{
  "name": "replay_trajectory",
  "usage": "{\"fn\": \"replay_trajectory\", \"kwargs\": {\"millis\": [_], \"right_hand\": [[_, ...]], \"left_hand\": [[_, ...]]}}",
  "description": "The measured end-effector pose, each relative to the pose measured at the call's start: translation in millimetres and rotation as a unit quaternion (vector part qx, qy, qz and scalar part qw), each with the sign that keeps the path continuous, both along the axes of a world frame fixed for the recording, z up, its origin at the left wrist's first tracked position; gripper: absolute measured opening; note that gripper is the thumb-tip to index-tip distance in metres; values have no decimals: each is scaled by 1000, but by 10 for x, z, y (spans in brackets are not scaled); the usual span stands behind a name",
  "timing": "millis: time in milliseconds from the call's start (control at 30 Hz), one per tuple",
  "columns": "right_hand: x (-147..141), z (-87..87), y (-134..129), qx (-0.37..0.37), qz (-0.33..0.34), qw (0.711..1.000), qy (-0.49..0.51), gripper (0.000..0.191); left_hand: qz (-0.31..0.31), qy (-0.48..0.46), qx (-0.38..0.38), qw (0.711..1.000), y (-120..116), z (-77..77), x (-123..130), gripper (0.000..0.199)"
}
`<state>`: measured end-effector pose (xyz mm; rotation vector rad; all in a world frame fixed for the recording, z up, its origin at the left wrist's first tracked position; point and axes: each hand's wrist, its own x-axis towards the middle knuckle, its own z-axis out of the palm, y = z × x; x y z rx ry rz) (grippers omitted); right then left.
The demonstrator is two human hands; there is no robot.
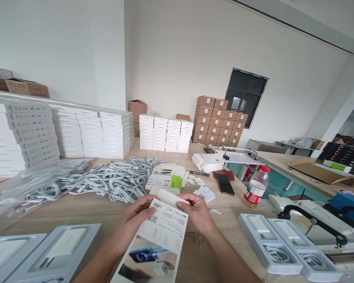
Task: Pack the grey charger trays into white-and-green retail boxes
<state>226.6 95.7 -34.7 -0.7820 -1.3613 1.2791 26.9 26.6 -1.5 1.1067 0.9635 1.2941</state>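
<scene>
A white printed box sleeve (162, 236), with a barcode, small text and a photo of a device, is between my hands at the bottom centre. My left hand (137, 220) is closed on its left edge, thumb on the printed face. At the upper right edge, my right hand (197, 212) pinches the sleeve near its raised white end flap (169, 197). Just beyond lie flat printed cartons (162, 179) with a green part. Grey trays (67, 243) holding white adapters are at the lower left.
Coiled cables (115, 181) are heaped left of centre behind my hands. White box stacks (91, 133) line the table's back. Right of centre are a phone (225, 184), a bottle (257, 186) and more trays (270, 243) with adapters and cables. A sealing machine (321, 220) stands far right.
</scene>
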Motion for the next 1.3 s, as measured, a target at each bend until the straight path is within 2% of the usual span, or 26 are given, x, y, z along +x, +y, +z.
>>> {"fn": "replay_trajectory", "kwargs": {"millis": [100, 167, 333, 400, 467, 600, 767, 833, 933, 1100, 1200, 1300], "right_hand": [[31, -3, 10, 38, -13, 999, -18, 21], [50, 1, 10, 35, 19, 999, -13, 22], [49, -14, -12, -142, 103, 984, 38, 38], [29, -19, -28, -172, 119, 977, 40, 38], [18, -11, -43, -150, 131, 980, 24, 39], [44, 21, -52, -61, 121, 990, -44, 39], [59, 17, -51, -70, 136, 986, -61, 39], [43, 14, -63, -63, 130, 988, -58, 39], [27, 26, -86, -14, 117, 990, -77, 36], [36, 77, -127, 57, 116, 986, -101, 31], [46, 102, -150, 64, 123, 985, -101, 30], [78, 112, -142, 31, 149, 984, -91, 29]], "left_hand": [[-2, 8, 6, 1000, 13, -19, 3, 38], [-11, 25, 12, 1000, 20, -44, -6, 37], [-36, 108, 32, 993, 5, -83, 3, 36], [-40, 121, 36, 991, -3, -84, 15, 36], [-38, 123, 39, 991, -8, -81, 22, 37], [-49, 112, 24, 992, -20, -73, 18, 44], [-92, 97, -7, 991, -31, -79, 17, 55], [-86, 101, -13, 991, -34, -84, 17, 55], [-78, 122, -8, 990, -44, -74, 15, 54], [-53, 151, 25, 987, -45, -56, -1, 43], [-50, 138, 25, 989, -23, -91, -21, 40], [-50, 92, 15, 994, 1, -141, -30, 36]]}}
